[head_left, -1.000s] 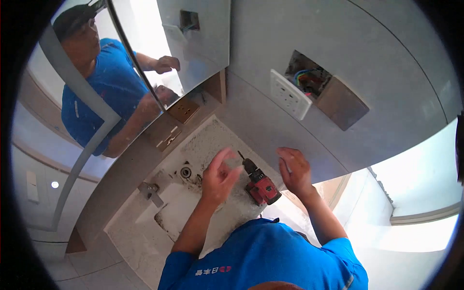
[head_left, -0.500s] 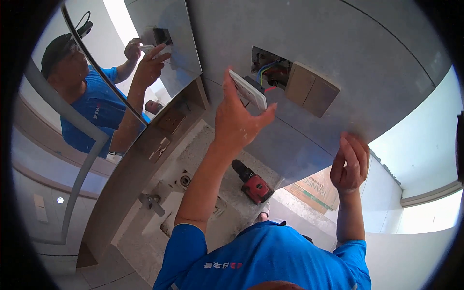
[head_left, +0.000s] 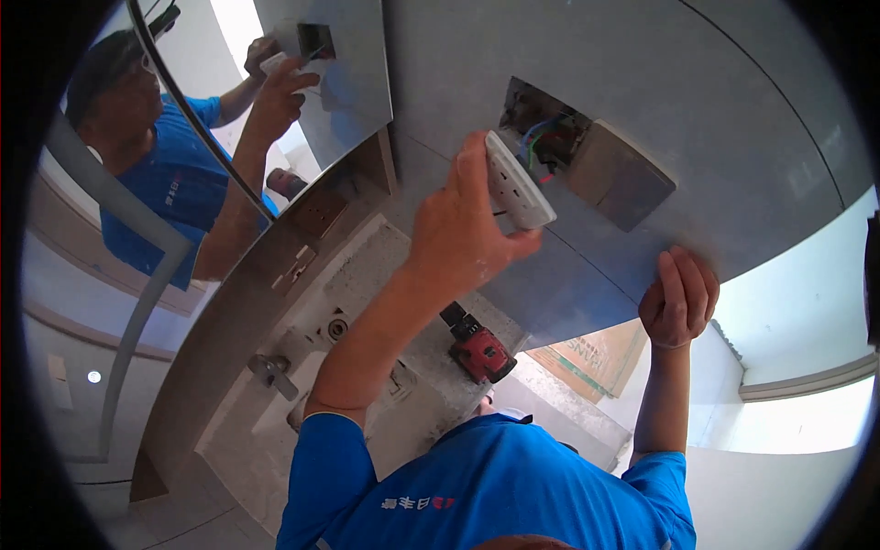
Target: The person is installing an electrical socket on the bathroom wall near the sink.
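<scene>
My left hand (head_left: 458, 225) grips a white wall socket (head_left: 516, 183) by its edges, thumb on the near side and fingers on the far side. The socket is tilted, just left of an open back box (head_left: 534, 110) in the grey wall. Blue, green and red wires (head_left: 543, 151) show inside the box beside the socket. A grey-brown double switch plate (head_left: 621, 179) covers the wall to the right of the box. Lower right, my right hand (head_left: 678, 298) is at the wall's edge with its fingers curled closed; whatever they hold is hidden.
A red and black cordless drill (head_left: 481, 351) lies on the pale countertop below my left forearm. A metal tap (head_left: 273, 374) stands further left. The mirrored cabinet (head_left: 325, 82) fills the left side, with another socket (head_left: 321, 213) under it. A cardboard box (head_left: 596, 357) lies low at right.
My left hand has shifted right with the socket, turning its face more upright. The fingers of my right hand have curled tighter. My view has shifted slightly.
</scene>
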`<state>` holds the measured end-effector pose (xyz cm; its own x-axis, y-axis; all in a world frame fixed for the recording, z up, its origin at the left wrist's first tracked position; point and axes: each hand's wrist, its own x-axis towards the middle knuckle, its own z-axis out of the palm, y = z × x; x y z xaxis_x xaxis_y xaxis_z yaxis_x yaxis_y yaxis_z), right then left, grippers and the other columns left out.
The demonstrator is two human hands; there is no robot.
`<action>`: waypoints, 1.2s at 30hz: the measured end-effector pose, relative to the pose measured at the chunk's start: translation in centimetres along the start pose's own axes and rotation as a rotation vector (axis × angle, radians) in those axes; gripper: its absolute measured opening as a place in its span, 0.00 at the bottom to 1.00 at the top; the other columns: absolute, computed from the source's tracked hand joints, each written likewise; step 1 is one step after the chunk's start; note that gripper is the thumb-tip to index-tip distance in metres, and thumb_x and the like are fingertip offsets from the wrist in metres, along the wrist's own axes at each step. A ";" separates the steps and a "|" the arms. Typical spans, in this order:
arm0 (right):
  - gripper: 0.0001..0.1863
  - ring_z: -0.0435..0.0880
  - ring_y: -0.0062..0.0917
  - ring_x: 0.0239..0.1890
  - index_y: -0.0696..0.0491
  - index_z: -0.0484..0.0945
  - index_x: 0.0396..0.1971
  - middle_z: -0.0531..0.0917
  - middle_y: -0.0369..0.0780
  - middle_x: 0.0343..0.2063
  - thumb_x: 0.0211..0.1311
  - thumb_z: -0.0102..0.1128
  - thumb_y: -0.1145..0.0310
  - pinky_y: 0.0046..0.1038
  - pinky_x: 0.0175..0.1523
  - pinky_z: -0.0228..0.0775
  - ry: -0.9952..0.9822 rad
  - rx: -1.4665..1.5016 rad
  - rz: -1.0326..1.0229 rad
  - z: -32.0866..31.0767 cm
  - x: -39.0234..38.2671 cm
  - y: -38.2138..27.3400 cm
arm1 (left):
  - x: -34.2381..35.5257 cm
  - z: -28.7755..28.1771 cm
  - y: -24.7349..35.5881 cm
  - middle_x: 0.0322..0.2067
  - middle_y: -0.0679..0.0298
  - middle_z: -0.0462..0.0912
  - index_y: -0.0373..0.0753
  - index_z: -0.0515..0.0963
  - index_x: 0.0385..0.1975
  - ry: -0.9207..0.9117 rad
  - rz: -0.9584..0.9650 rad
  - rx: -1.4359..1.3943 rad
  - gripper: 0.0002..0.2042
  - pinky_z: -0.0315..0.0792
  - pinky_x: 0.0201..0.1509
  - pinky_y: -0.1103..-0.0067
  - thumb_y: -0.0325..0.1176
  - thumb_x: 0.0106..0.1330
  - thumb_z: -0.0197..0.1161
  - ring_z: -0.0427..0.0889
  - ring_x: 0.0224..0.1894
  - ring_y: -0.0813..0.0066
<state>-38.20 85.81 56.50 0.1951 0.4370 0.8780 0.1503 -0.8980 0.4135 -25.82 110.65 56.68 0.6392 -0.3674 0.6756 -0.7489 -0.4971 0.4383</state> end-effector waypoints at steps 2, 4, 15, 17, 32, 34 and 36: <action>0.17 0.79 0.30 0.42 0.52 0.80 0.41 0.81 0.38 0.40 0.51 0.58 0.84 0.30 0.46 0.75 -0.006 -0.002 -0.016 0.2 0.1 -0.2 | -0.5 1.2 0.2 0.51 0.43 0.69 0.33 0.49 0.62 0.078 -0.095 -0.239 0.48 0.76 0.49 0.63 0.42 0.46 0.75 0.79 0.47 0.47; 0.15 0.78 0.30 0.43 0.53 0.80 0.41 0.81 0.38 0.41 0.54 0.55 0.83 0.30 0.47 0.74 -0.025 -0.070 -0.009 0.2 0.1 -0.3 | -0.8 2.2 0.7 0.50 0.42 0.70 0.32 0.49 0.61 0.092 -0.159 -0.375 0.47 0.76 0.49 0.63 0.43 0.46 0.75 0.79 0.48 0.47; 0.14 0.77 0.30 0.46 0.54 0.76 0.47 0.80 0.40 0.43 0.61 0.50 0.78 0.33 0.52 0.69 -0.120 -0.173 -0.120 0.2 0.7 0.4 | -0.4 3.4 1.3 0.45 0.47 0.71 0.33 0.50 0.60 0.295 -0.070 -0.365 0.48 0.81 0.30 0.73 0.48 0.46 0.77 0.84 0.33 0.57; 0.15 0.77 0.31 0.46 0.55 0.75 0.48 0.80 0.42 0.45 0.62 0.52 0.75 0.35 0.53 0.69 -0.167 -0.102 -0.063 -0.2 1.0 0.4 | -0.2 2.6 1.2 0.44 0.47 0.70 0.33 0.50 0.60 0.187 -0.047 -0.270 0.49 0.81 0.26 0.78 0.49 0.46 0.76 0.84 0.34 0.60; 0.16 0.77 0.36 0.47 0.55 0.76 0.49 0.79 0.45 0.45 0.63 0.57 0.66 0.36 0.48 0.73 -0.129 0.101 -0.198 -0.3 8.4 2.0 | 1.9 -2.7 -3.6 0.18 0.71 0.70 0.36 0.76 0.53 0.050 -0.202 -0.864 0.25 0.61 0.20 0.85 0.52 0.72 0.49 0.69 0.19 0.88; 0.16 0.77 0.36 0.47 0.54 0.75 0.50 0.79 0.45 0.45 0.63 0.56 0.68 0.36 0.49 0.73 -0.118 0.073 -0.176 -1.7 8.0 2.4 | 3.9 -2.8 -5.0 0.17 0.73 0.67 0.36 0.78 0.51 -0.031 -0.161 -0.909 0.27 0.55 0.20 0.85 0.53 0.74 0.42 0.62 0.18 0.90; 0.16 0.76 0.36 0.49 0.54 0.74 0.51 0.78 0.46 0.46 0.63 0.54 0.71 0.37 0.52 0.73 -0.106 0.018 -0.122 -3.1 7.3 3.2 | 5.6 -2.7 -5.7 0.16 0.76 0.64 0.36 0.79 0.50 -0.120 -0.123 -0.958 0.30 0.49 0.19 0.85 0.55 0.75 0.36 0.55 0.17 0.92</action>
<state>-39.32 86.00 65.02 0.2757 0.5468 0.7906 0.1960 -0.8371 0.5107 -18.42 113.55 59.59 0.6962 -0.4599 0.5512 -0.4667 0.2933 0.8343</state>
